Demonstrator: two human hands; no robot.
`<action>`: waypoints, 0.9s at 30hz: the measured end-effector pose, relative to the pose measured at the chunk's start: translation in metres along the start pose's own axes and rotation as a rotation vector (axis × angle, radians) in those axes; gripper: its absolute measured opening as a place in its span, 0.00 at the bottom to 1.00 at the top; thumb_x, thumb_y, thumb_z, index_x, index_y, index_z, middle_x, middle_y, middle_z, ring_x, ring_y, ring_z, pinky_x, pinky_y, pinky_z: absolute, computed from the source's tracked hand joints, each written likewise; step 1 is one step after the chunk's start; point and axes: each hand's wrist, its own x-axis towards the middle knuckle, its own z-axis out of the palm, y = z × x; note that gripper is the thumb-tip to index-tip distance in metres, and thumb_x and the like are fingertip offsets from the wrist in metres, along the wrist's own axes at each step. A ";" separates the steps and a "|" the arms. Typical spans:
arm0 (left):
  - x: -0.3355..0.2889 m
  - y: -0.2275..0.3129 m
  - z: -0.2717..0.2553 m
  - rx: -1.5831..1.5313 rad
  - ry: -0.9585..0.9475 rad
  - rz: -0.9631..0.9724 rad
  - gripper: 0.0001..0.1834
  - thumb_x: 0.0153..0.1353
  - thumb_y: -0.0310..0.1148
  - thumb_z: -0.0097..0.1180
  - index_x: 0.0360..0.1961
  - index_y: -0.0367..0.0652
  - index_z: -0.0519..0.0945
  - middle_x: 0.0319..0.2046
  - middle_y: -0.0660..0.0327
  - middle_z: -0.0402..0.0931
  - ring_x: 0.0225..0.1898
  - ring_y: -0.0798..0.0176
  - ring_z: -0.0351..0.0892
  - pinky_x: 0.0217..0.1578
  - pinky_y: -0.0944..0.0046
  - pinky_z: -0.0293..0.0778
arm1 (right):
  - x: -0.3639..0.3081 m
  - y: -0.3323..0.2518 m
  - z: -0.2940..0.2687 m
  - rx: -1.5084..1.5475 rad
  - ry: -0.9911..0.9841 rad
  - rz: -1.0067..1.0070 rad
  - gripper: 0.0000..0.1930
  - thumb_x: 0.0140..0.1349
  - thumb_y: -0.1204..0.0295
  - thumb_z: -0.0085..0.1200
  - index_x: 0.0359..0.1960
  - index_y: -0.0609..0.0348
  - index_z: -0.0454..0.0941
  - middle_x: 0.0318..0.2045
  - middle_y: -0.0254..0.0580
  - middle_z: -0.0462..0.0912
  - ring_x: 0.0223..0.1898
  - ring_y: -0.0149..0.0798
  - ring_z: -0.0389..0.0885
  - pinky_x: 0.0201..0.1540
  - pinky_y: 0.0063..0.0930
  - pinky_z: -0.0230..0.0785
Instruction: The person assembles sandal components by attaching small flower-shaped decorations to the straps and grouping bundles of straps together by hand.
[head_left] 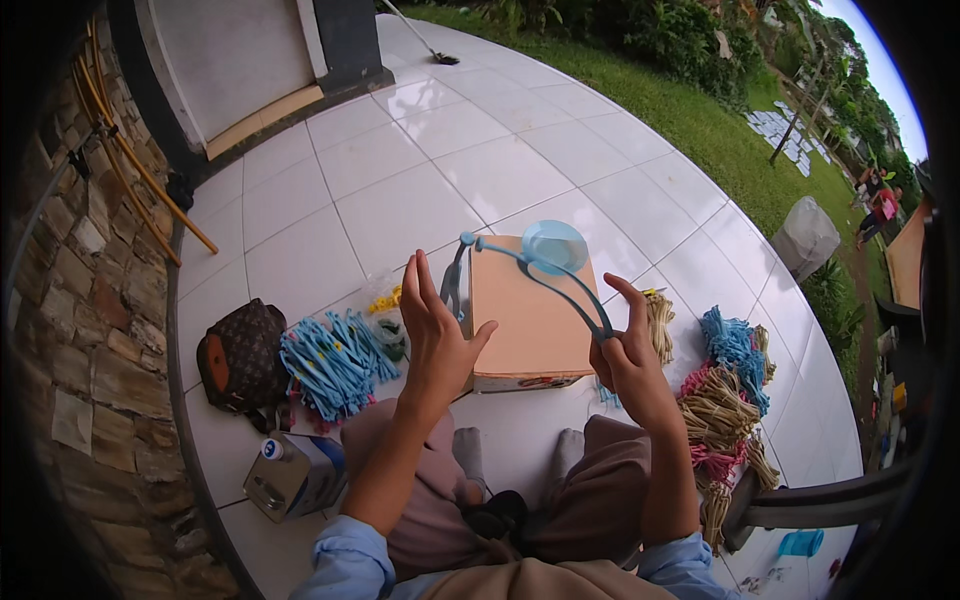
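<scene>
My right hand (pixel 635 365) pinches one end of a long blue strap (pixel 562 278) with a knot-like bump along it. The strap arches over a tan-topped box (pixel 530 325) in front of me, and its other end hangs at the box's left edge. Close to that hanging end is my left hand (pixel 437 330), fingers stretched upward and thumb apart; it does not appear to grip the strap. A translucent blue dish (pixel 554 246) sits on the box's far right corner.
Left of the box lie a bundle of blue straps (pixel 335 360), a brown patterned bag (pixel 250 355) and a metal can (pixel 295 475). To the right are beige bundles (pixel 718 408) and blue bundles (pixel 733 345). A stone wall (pixel 90 330) borders the left; grass (pixel 620 110) lies beyond the tiles.
</scene>
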 end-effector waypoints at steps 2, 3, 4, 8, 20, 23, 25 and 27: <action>0.006 0.004 -0.002 0.202 0.142 0.269 0.65 0.36 0.35 0.73 0.65 0.43 0.35 0.64 0.42 0.36 0.67 0.41 0.37 0.59 0.28 0.34 | -0.001 0.006 -0.002 -0.232 -0.095 0.011 0.30 0.57 0.77 0.36 0.62 0.56 0.44 0.14 0.40 0.66 0.18 0.37 0.65 0.28 0.34 0.60; 0.007 0.007 -0.004 0.198 0.139 0.270 0.65 0.36 0.35 0.73 0.65 0.43 0.35 0.64 0.42 0.36 0.67 0.41 0.37 0.59 0.28 0.34 | -0.001 0.006 -0.002 -0.232 -0.090 0.014 0.30 0.57 0.77 0.36 0.62 0.56 0.44 0.14 0.40 0.66 0.18 0.37 0.65 0.28 0.34 0.60; 0.008 0.011 -0.007 0.245 0.128 0.351 0.65 0.36 0.35 0.73 0.65 0.42 0.33 0.64 0.41 0.36 0.67 0.41 0.38 0.59 0.28 0.34 | -0.001 0.006 0.000 -0.274 -0.133 0.039 0.29 0.57 0.76 0.36 0.62 0.56 0.44 0.14 0.43 0.66 0.18 0.40 0.66 0.28 0.36 0.60; 0.026 0.009 -0.012 0.375 0.238 0.352 0.68 0.32 0.36 0.74 0.66 0.44 0.33 0.65 0.41 0.34 0.67 0.39 0.38 0.58 0.27 0.30 | -0.001 0.000 -0.001 -0.325 -0.147 0.073 0.29 0.58 0.75 0.37 0.62 0.56 0.45 0.13 0.48 0.67 0.19 0.46 0.68 0.30 0.39 0.60; 0.032 0.011 0.001 -0.003 -0.376 0.426 0.11 0.56 0.35 0.56 0.36 0.43 0.71 0.24 0.55 0.77 0.23 0.54 0.78 0.25 0.61 0.71 | 0.015 0.008 -0.020 -0.144 0.058 -0.152 0.28 0.56 0.75 0.54 0.58 0.57 0.59 0.28 0.40 0.75 0.28 0.30 0.73 0.29 0.22 0.67; 0.032 0.015 0.000 0.021 -0.477 0.218 0.09 0.60 0.35 0.52 0.36 0.42 0.69 0.22 0.52 0.75 0.23 0.51 0.77 0.25 0.59 0.69 | 0.017 0.002 -0.025 -0.122 0.172 -0.364 0.26 0.51 0.78 0.60 0.53 0.57 0.67 0.46 0.42 0.70 0.38 0.28 0.73 0.35 0.21 0.73; 0.031 0.016 -0.001 0.037 -0.522 0.106 0.09 0.61 0.35 0.50 0.37 0.41 0.68 0.20 0.51 0.74 0.23 0.49 0.77 0.25 0.58 0.68 | 0.018 0.006 -0.026 0.035 0.135 -0.348 0.26 0.50 0.80 0.60 0.53 0.58 0.67 0.44 0.42 0.70 0.38 0.28 0.73 0.34 0.20 0.73; 0.029 0.014 -0.001 0.026 -0.517 0.156 0.10 0.62 0.36 0.46 0.38 0.40 0.66 0.20 0.51 0.74 0.22 0.47 0.76 0.26 0.57 0.68 | 0.020 0.007 -0.021 0.114 0.180 -0.359 0.26 0.50 0.82 0.60 0.53 0.59 0.66 0.43 0.41 0.71 0.37 0.27 0.73 0.33 0.18 0.73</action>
